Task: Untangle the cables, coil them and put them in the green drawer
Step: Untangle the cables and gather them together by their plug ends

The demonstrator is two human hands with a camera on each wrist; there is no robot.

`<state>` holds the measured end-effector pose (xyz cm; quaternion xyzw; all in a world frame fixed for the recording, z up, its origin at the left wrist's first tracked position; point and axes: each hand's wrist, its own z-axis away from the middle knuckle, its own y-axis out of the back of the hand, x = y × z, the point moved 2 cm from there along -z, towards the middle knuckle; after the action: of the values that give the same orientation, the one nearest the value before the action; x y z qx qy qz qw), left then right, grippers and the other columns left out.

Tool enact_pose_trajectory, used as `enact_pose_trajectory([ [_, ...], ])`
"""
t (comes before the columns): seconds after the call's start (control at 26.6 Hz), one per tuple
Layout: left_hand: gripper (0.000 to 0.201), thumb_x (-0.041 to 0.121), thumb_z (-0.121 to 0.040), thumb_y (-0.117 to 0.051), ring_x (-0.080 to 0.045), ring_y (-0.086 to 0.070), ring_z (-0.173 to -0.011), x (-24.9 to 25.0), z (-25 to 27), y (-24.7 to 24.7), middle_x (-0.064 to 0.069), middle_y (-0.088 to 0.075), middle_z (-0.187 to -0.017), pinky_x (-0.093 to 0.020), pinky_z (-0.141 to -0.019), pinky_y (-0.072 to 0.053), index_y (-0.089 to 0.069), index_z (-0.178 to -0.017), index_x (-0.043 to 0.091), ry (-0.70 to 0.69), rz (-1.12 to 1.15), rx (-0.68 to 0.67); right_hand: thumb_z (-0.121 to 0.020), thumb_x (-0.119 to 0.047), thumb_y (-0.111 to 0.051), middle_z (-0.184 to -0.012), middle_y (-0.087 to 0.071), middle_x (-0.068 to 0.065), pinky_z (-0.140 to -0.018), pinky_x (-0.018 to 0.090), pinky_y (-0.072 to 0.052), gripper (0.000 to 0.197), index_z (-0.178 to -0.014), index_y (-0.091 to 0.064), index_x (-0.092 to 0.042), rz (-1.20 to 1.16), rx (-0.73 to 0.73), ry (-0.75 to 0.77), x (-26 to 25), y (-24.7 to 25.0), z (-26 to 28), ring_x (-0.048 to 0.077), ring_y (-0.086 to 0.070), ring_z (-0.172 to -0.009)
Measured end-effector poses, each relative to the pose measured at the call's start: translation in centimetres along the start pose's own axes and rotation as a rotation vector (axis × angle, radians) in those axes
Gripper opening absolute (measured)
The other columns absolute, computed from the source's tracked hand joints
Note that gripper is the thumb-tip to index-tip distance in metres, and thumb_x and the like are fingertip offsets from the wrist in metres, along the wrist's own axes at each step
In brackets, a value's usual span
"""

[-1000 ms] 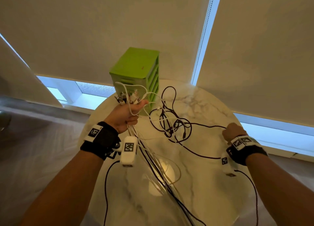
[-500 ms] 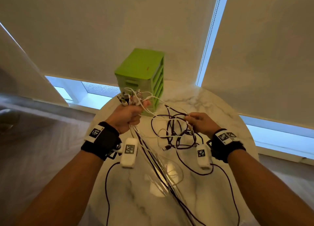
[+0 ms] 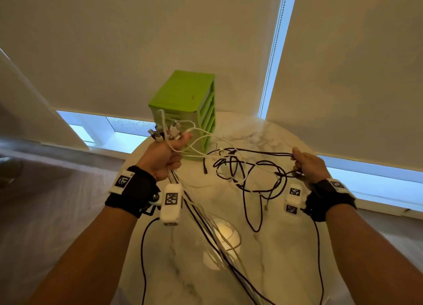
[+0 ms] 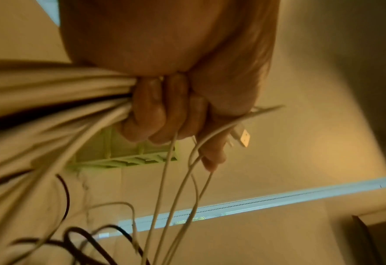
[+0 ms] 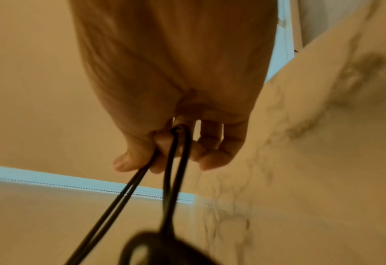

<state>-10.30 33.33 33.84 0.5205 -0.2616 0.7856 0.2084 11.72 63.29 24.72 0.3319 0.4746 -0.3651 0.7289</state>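
My left hand (image 3: 166,154) is raised in front of the green drawer unit (image 3: 185,98) and grips a bundle of white and dark cables (image 4: 74,107), their plug ends sticking up above the fist. The strands hang down across the marble table (image 3: 286,247). My right hand (image 3: 305,165) is out to the right and pinches loops of a black cable (image 5: 176,161) between thumb and fingers. A tangle of black and white cable (image 3: 247,169) stretches between the two hands above the table.
The green drawer unit stands at the round table's far edge, drawers shut, against window blinds (image 3: 343,64). A bead chain (image 3: 272,52) hangs between the blinds. A black lead (image 3: 143,254) dangles from my left wrist camera and another from the right.
My right hand came in to the tangle, took hold of the black cable and has pulled it out to the right, stretching the tangle. The left hand kept its grip and rose slightly.
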Motion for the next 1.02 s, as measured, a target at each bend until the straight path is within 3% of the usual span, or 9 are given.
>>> enact_pose_trajectory([
  [0.15, 0.006, 0.016, -0.092, -0.061, -0.004, -0.015, -0.038, 0.0, 0.1, 0.5, 0.008, -0.024, -0.055, -0.015, -0.035, -0.015, -0.066, -0.092, 0.018, 0.034, -0.162, 0.0, -0.088, -0.038, -0.065, -0.066, -0.048, 0.014, -0.057, 0.031, -0.042, 0.037, -0.079, -0.066, -0.002, 0.239, 0.1, 0.177, -1.2, 2.2, -0.7, 0.026, -0.045, -0.063],
  [0.3, 0.014, 0.003, -0.091, -0.057, -0.003, -0.026, -0.04, 0.5, 0.5, -1.1, 0.006, -0.067, -0.069, -0.016, -0.038, -0.018, -0.057, -0.085, 0.015, -0.045, -0.191, -0.129, -0.084, -0.038, -0.07, -0.097, -0.068, 0.005, -0.077, 0.03, -0.045, 0.024, -0.092, -0.073, -0.015, 0.862, -0.491, -0.01, -1.9, -0.6, 1.7, 0.021, -0.06, -0.093],
  [0.38, 0.019, -0.002, -0.089, -0.058, -0.001, -0.037, -0.045, 0.9, 0.8, -2.2, 0.005, -0.071, -0.075, -0.018, -0.041, -0.018, -0.057, -0.084, 0.016, -0.092, -0.287, -0.191, -0.082, -0.03, -0.073, -0.125, -0.061, -0.001, -0.097, 0.028, -0.038, 0.033, -0.114, -0.069, -0.023, 0.981, -0.526, 0.23, -3.2, -3.3, 2.6, 0.018, -0.052, -0.119],
  [0.45, 0.02, -0.004, -0.09, -0.056, 0.001, -0.035, -0.042, 1.3, 0.8, -2.7, 0.005, -0.071, -0.072, -0.017, -0.041, -0.019, -0.057, -0.085, 0.015, -0.124, -0.31, -0.231, -0.085, -0.023, -0.07, -0.138, -0.051, -0.001, -0.103, 0.024, -0.031, 0.05, -0.132, -0.055, -0.029, 0.899, -0.458, 0.581, -5.2, -6.5, 4.0, 0.016, -0.046, -0.125],
  [0.6, 0.025, -0.002, -0.088, -0.061, -0.004, -0.03, -0.045, 1.7, 0.8, -2.8, -0.007, -0.07, -0.084, -0.018, -0.042, -0.021, -0.062, -0.077, 0.02, -0.152, -0.316, -0.287, -0.089, 0.003, -0.053, -0.122, -0.052, 0.001, -0.088, 0.022, -0.045, 0.054, -0.134, -0.052, -0.028, 0.931, -0.767, 0.775, -7.1, -11.6, 6.6, 0.014, -0.053, -0.096],
  [0.72, 0.022, -0.005, -0.089, -0.058, -0.002, -0.03, -0.044, 1.5, 1.0, -2.3, -0.001, -0.074, -0.083, -0.015, -0.042, -0.024, -0.058, -0.079, 0.015, -0.147, -0.318, -0.246, -0.094, -0.011, -0.055, -0.104, -0.052, -0.001, -0.074, 0.011, -0.036, 0.026, -0.117, -0.066, -0.014, 1.138, -0.919, 0.777, -6.7, -12.2, 7.1, 0.009, -0.047, -0.088],
  [0.87, 0.022, -0.003, -0.086, -0.062, -0.002, -0.026, -0.04, 0.5, 0.8, 0.2, 0.005, -0.066, -0.067, -0.017, -0.04, -0.02, -0.061, -0.075, 0.016, -0.174, -0.144, -0.186, -0.096, -0.026, -0.055, -0.083, -0.065, 0.002, -0.075, 0.026, -0.041, 0.025, -0.092, -0.072, -0.008, 0.951, -0.662, 0.563, -5.4, -8.9, 3.2, 0.014, -0.056, -0.077],
  [0.98, 0.009, 0.02, -0.07, -0.081, -0.002, -0.023, -0.037, -0.4, 0.5, 2.0, 0.009, -0.042, -0.05, -0.016, -0.041, -0.017, -0.075, -0.074, 0.016, -0.147, 0.016, -0.121, -0.095, -0.026, -0.055, -0.064, -0.061, 0.004, -0.063, 0.028, -0.041, 0.032, -0.073, -0.068, -0.008, 0.841, -0.465, 0.277, -3.5, -5.0, 0.2, 0.014, -0.053, -0.059],
  [1.02, 0.026, 0.03, -0.058, -0.09, -0.002, -0.022, -0.036, -0.6, 0.4, 2.6, 0.009, -0.036, -0.048, -0.017, -0.041, -0.017, -0.076, -0.075, 0.016, -0.148, 0.056, -0.118, -0.095, -0.025, -0.055, -0.06, -0.058, 0.005, -0.058, 0.027, -0.04, 0.033, -0.071, -0.066, -0.007, 0.831, -0.395, 0.194, -2.6, -3.8, -0.3, 0.016, -0.051, -0.056],
])
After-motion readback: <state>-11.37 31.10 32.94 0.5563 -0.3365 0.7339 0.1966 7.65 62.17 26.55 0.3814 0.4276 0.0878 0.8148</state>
